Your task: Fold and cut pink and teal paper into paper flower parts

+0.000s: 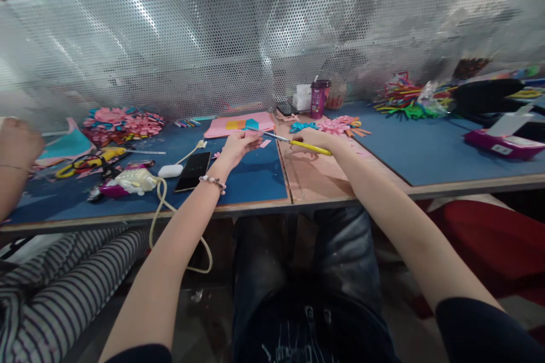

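My left hand point(240, 147) pinches a small piece of blue and pink paper point(252, 125) above the blue mat. My right hand point(311, 139) is wrapped round yellow-handled scissors point(310, 147), whose blades point left and reach the paper. A small pink scrap point(265, 143) shows just below the blades. Behind my left hand lies a stack of pink sheets point(217, 127) with an orange piece on top. Blue fringed paper point(303, 127) and pink fringed paper point(336, 125) lie beyond my right hand.
A phone point(193, 171), a white case point(170, 171) and a power strip with a cable point(136, 178) sit left. A purple cup point(318, 99) stands by the perforated metal screen point(213, 45). At far left is another person's hand point(19, 144); a red stool point(481, 238) stands right.
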Demonstrator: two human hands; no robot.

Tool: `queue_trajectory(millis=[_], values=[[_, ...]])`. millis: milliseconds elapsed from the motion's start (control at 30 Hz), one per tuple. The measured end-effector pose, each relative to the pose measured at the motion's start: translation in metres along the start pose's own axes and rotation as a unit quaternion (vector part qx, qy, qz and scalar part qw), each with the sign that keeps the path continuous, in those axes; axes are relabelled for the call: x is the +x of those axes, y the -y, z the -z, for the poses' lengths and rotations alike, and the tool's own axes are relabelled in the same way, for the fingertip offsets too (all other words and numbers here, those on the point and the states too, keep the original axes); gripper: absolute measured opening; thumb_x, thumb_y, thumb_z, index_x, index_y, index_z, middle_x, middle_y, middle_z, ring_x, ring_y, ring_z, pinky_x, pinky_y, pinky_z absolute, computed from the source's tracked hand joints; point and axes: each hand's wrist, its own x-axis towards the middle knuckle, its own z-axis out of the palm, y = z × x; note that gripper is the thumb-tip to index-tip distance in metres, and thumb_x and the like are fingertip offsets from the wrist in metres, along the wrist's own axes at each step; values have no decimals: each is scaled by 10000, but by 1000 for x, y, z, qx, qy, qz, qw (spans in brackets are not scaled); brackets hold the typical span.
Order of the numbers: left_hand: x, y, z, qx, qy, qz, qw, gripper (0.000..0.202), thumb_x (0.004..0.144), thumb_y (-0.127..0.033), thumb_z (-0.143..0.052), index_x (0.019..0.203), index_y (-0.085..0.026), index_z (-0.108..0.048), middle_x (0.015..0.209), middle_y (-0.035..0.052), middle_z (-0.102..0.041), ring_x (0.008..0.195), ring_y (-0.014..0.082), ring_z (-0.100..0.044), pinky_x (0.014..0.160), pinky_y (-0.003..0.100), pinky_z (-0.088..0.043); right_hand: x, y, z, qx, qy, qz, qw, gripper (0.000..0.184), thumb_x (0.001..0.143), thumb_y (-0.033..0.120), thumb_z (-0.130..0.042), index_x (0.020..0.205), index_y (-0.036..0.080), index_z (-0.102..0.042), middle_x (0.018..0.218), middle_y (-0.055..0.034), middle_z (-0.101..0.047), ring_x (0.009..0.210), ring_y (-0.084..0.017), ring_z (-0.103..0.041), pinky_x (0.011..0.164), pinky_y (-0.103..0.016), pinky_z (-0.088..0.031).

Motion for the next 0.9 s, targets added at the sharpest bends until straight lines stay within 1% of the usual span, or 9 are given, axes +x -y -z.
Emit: queue_trajectory(millis=[267, 500, 567, 633, 733, 833, 900], values=[[1, 2, 2, -5, 3, -5, 1000, 250, 689, -272, -832, 813, -103, -697, 799, 101, -732, 764, 162, -701, 782, 311, -545, -3, 4, 1, -16, 2, -8, 1000, 312, 894, 355, -599, 1108, 141, -677, 799, -71, -683, 571, -154, -624, 584, -263, -499], [3, 4, 4, -5, 12, -7, 1000, 193, 699, -242, -814, 804, -123, -704, 796, 90, -737, 771, 162, -702, 805, 318, -550, -2, 3, 1, -25, 2, -4, 1000, 272, 887, 315, -595, 1077, 141, -681, 721, -50, -664, 558, -136, -585, 568, -239, -463], [2, 4, 3, -4, 15, -7, 1000, 176, 705, -227, -806, 811, -122, -712, 795, 93, -738, 774, 166, -703, 812, 322, -553, -1, 3, 0, -45, 0, 1, 999, 225, 885, 261, -576, 1029, 131, -690, 729, -53, -669, 590, -138, -591, 578, -229, -443], [1, 4, 3, -1, 16, -6, 1000, 166, 712, -220, -798, 814, -116, -718, 799, 99, -738, 777, 171, -704, 820, 327, -554, 1, 4, 1, -71, -10, 8, 997, 180, 874, 187, -548, 948, 120, -698, 782, -66, -686, 643, -142, -602, 600, -225, -424], [0, 4, 3, 2, 14, 0, 1000, 171, 706, -227, -798, 802, -111, -719, 817, 108, -742, 782, 173, -705, 803, 315, -557, 2, 7, 3, -81, -21, -9, 996, 175, 864, 130, -519, 860, 112, -693, 834, -76, -700, 677, -138, -601, 618, -221, -403], [3, 5, 6, 6, 5, 5, 1000, 206, 694, -246, -801, 826, -109, -721, 822, 107, -742, 773, 168, -702, 751, 285, -555, 3, 9, 4, -71, -19, -40, 996, 164, 871, 164, -542, 852, 111, -696, 815, -71, -704, 683, -143, -605, 622, -218, -395], [6, 5, 8, 2, -20, -2, 1000, 216, 693, -248, -790, 846, -114, -717, 811, 95, -735, 743, 152, -689, 702, 259, -545, 4, 8, 4, -79, -31, -43, 996, 175, 882, 222, -570, 868, 113, -706, 843, -75, -715, 728, -161, -625, 640, -220, -397]])
